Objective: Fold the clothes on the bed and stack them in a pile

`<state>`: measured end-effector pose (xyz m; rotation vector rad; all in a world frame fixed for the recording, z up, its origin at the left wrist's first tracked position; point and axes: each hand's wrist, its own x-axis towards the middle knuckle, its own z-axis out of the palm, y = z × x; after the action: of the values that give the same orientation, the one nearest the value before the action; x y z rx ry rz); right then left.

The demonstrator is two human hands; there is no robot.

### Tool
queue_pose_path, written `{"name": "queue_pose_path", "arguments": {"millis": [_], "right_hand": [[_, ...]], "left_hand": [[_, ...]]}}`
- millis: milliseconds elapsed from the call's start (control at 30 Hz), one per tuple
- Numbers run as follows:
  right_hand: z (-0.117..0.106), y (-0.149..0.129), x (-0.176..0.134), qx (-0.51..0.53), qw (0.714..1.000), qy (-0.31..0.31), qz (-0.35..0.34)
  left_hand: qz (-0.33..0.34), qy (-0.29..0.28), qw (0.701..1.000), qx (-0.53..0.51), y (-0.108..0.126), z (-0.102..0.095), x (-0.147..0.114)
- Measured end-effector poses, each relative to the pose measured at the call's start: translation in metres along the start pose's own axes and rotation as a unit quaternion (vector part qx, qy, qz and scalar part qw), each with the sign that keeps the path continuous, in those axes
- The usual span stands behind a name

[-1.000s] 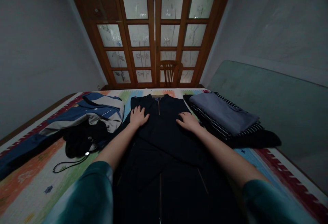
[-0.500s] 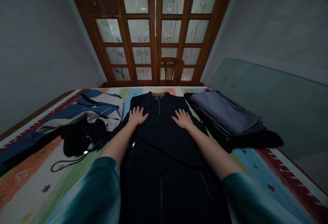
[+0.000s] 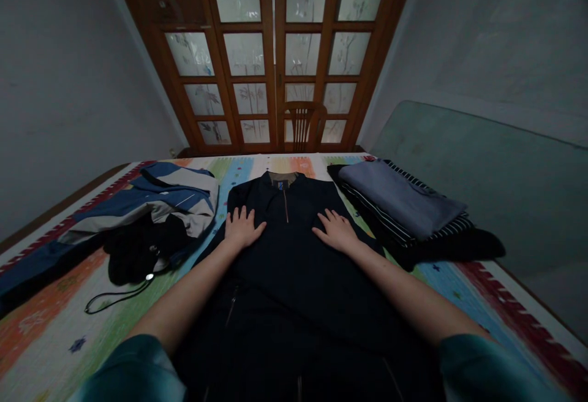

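Note:
A dark navy jacket (image 3: 289,267) lies spread out in front of me, its collar at the far end and a short zip opening below it. My left hand (image 3: 242,229) rests flat on the left side of its chest, fingers spread. On the opposite side, my right hand (image 3: 337,231) presses flat too, with its fingers apart. Neither hand grips the cloth. Zipped pockets show lower down on the jacket, and its bottom runs out of view toward me.
To the left lie a blue, grey and white jacket (image 3: 184,197) and a black bundle (image 3: 133,252) with a looped cord. At right is a stack of folded clothes (image 3: 404,200). A striped cloth (image 3: 92,341) covers the surface. Beyond stands a wooden chair (image 3: 302,123) before glazed doors.
The navy jacket has slid toward me, baring more striped cloth beyond its collar. Both hands have come slightly nearer, still flat on it.

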<state>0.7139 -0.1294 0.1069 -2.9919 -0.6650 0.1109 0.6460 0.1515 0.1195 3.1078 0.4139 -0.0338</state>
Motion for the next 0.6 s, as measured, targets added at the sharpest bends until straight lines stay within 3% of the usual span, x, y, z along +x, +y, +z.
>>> {"name": "queue_pose_path", "arguments": {"millis": [100, 167, 267, 400, 600], "right_hand": [[-0.019, 0.005, 0.028, 0.034, 0.998, 0.051, -0.018], [-0.029, 0.008, 0.055, 0.068, 0.994, 0.086, -0.029], [-0.036, 0.008, 0.099, 0.106, 0.988, 0.110, -0.023], [-0.033, 0.004, 0.148, 0.121, 0.989, 0.088, -0.004], [-0.025, 0.009, 0.183, 0.126, 0.992, 0.001, 0.019]], "left_hand": [[0.026, 0.094, 0.995, -0.021, 0.000, -0.017, 0.026], [0.046, 0.119, 0.990, -0.061, 0.001, -0.025, 0.052], [0.053, 0.098, 0.986, -0.127, 0.006, -0.028, 0.096], [0.001, 0.035, 0.987, -0.158, 0.009, -0.018, 0.143], [-0.063, -0.026, 0.987, -0.146, 0.005, -0.006, 0.179]]}}
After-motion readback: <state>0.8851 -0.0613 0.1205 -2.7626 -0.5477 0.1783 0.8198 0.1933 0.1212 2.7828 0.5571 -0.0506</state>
